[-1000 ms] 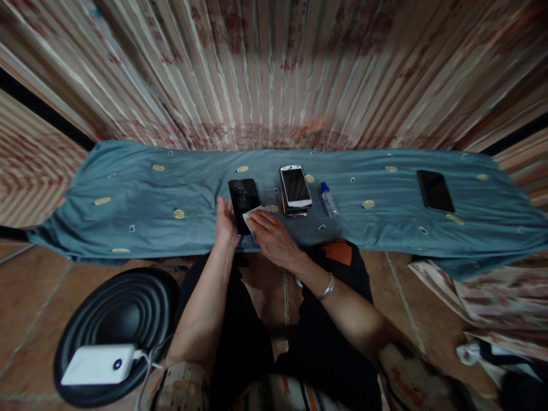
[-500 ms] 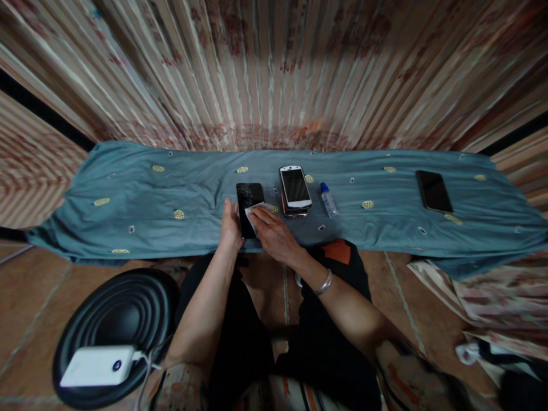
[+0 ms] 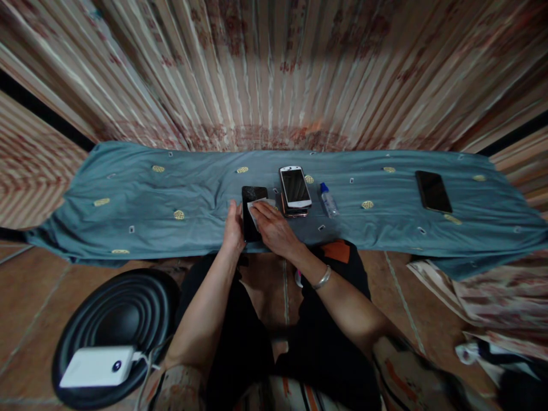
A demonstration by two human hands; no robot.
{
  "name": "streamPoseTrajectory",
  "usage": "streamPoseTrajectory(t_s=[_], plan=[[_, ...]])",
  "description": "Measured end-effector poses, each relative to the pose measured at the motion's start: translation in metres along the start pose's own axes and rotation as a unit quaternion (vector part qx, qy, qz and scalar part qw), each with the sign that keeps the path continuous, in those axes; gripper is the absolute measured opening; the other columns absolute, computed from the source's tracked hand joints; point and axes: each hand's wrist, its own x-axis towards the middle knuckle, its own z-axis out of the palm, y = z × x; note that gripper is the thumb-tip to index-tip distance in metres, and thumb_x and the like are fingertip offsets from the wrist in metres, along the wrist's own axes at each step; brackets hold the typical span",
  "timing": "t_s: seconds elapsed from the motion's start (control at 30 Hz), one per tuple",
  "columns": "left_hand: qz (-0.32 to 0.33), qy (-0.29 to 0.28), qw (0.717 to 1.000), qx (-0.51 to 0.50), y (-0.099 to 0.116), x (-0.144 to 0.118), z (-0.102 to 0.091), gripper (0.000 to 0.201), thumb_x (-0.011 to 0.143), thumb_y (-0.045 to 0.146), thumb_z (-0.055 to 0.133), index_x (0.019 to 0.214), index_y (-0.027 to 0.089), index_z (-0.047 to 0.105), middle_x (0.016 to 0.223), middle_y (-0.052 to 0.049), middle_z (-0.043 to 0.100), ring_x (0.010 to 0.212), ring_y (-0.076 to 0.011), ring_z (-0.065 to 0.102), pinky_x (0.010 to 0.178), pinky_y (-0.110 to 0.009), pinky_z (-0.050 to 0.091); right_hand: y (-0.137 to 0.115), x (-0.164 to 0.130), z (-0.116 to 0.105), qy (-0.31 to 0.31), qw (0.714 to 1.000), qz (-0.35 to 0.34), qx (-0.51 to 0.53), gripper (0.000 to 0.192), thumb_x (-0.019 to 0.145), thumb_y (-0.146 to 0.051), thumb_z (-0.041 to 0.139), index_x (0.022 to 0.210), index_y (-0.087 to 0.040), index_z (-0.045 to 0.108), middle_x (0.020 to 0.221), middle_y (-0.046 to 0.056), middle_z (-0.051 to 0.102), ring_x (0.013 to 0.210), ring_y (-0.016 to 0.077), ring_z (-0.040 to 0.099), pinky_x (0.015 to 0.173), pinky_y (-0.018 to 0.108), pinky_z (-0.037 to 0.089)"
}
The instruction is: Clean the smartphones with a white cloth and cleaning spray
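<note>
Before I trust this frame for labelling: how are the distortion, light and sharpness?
Head view: strong fisheye bend, curtain folds fan outward; dim, even light; centre fairly sharp on the hands and black phone; edges smeared; faint glare on the white phone.

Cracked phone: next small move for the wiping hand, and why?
Probably slide the white wipe up toward the top of the cracked phone. The right hand presses the wipe on the screen's lower part, the upper glass is bare, and the left hand braces the phone's left edge.
</note>
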Motion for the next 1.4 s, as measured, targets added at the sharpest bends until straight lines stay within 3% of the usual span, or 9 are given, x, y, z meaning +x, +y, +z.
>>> streamPoseTrajectory(t_s=[0.27,0.43,0.77,1.17,1.4], plan=[[-0.009,-0.011,1.0,-0.005,-0.002,-0.003,0.002,0.054,0.092,0.056,0.044,0.116,0.013,0.067,0.098,-0.011,0.076,0.097,-0.0264,0.071,0.09,-0.037,0.055,0.003,0.004,-0.001,0.002,1.0,0.013,0.0,0.049,0.093,-0.006,0.036,0.139,-0.011,0.051,0.141,0.017,0.054,0.138,0.0257,0.041,0.117,0.048,0.037],[-0.016,-0.01,1.0,-0.006,-0.003,-0.004,0.002,0.052,0.095,0.052,0.041,0.118,0.013,0.066,0.098,-0.01,0.076,0.096,-0.0258,0.072,0.089,-0.037,0.055,0.004,0.007,-0.001,0.004,1.0,0.015,-0.011,0.046,0.094,-0.007,0.035,0.137,-0.004,0.052,0.141,0.021,0.053,0.138,0.0272,0.041,0.117,0.047,0.036],[-0.023,-0.012,1.0,-0.002,-0.004,-0.007,0.003,0.053,0.089,0.056,0.052,0.117,0.014,0.066,0.102,-0.011,0.075,0.101,-0.0278,0.071,0.092,-0.039,0.054,0.012,0.014,0.002,0.011,0.999,0.035,-0.013,0.047,0.095,-0.01,0.037,0.139,-0.009,0.051,0.143,0.019,0.052,0.138,0.0266,0.042,0.116,0.049,0.036],[-0.032,-0.017,0.999,-0.005,-0.002,-0.008,0.003,0.053,0.092,0.056,0.046,0.115,0.014,0.068,0.099,-0.01,0.076,0.099,-0.0282,0.071,0.09,-0.039,0.055,0.01,0.015,0.003,0.033,0.998,0.052,-0.017,0.044,0.097,-0.011,0.035,0.138,-0.009,0.052,0.14,0.018,0.054,0.138,0.0257,0.043,0.116,0.046,0.036],[-0.024,-0.013,1.0,-0.01,-0.002,-0.007,0.001,0.054,0.091,0.057,0.046,0.116,0.014,0.067,0.098,-0.01,0.076,0.097,-0.028,0.072,0.089,-0.038,0.055,0.01,0.016,0.003,0.032,0.998,0.053,-0.01,0.045,0.096,-0.011,0.033,0.135,-0.003,0.053,0.14,0.023,0.054,0.137,0.0274,0.044,0.116,0.047,0.036]])
